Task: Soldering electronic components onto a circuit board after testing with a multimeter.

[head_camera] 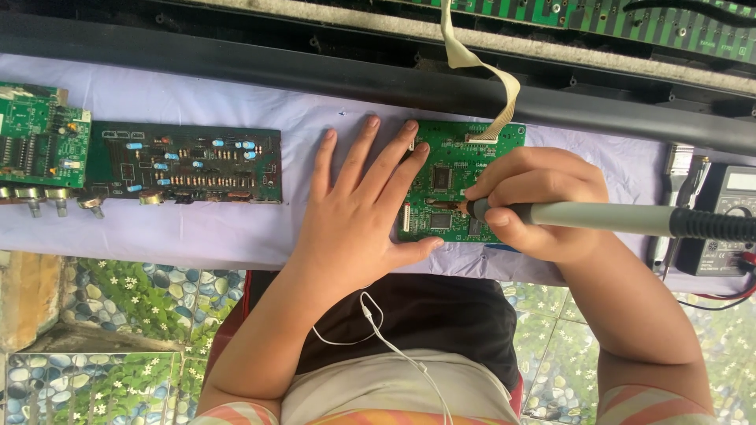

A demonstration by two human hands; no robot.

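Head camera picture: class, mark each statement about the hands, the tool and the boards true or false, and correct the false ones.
1. The right hand grips a grey-handled soldering iron with its tip on the green circuit board. True.
2. The left hand is lifted clear of the table. False: it lies flat, fingers spread, fingertips on the green circuit board's left edge.
3. A flat ribbon cable plugs into the board's top edge. True.
4. The dark circuit board lies to the right of the hands. False: it lies to their left.
5. A multimeter sits at the picture's right edge. True.
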